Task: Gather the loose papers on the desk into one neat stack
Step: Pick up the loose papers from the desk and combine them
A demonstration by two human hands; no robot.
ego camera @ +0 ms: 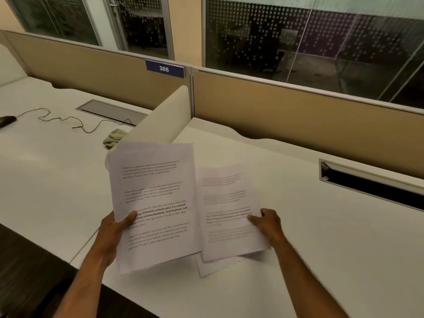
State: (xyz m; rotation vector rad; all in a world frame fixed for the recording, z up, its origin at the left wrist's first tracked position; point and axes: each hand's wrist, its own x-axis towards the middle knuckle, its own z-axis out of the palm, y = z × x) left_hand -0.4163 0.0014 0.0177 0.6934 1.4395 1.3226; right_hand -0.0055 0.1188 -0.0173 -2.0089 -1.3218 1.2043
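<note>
My left hand (pixel 112 235) grips a small bundle of printed white sheets (pixel 156 203) by its lower left edge, lifted above the white desk (pixel 321 237) and tilted. To its right, my right hand (pixel 268 223) pinches another printed sheet (pixel 229 212) at its right edge; this sheet is blurred and its left side slips under the bundle. One more sheet (pixel 213 265) lies flat on the desk beneath, with only its lower corner showing.
A low white divider (pixel 160 120) splits the desk just behind the papers. Left of it lie a thin black cable (pixel 59 119), a dark mouse (pixel 6 121) and a green-yellow cloth (pixel 114 137). A cable slot (pixel 371 187) opens at the right; tan partitions (pixel 298 115) line the back.
</note>
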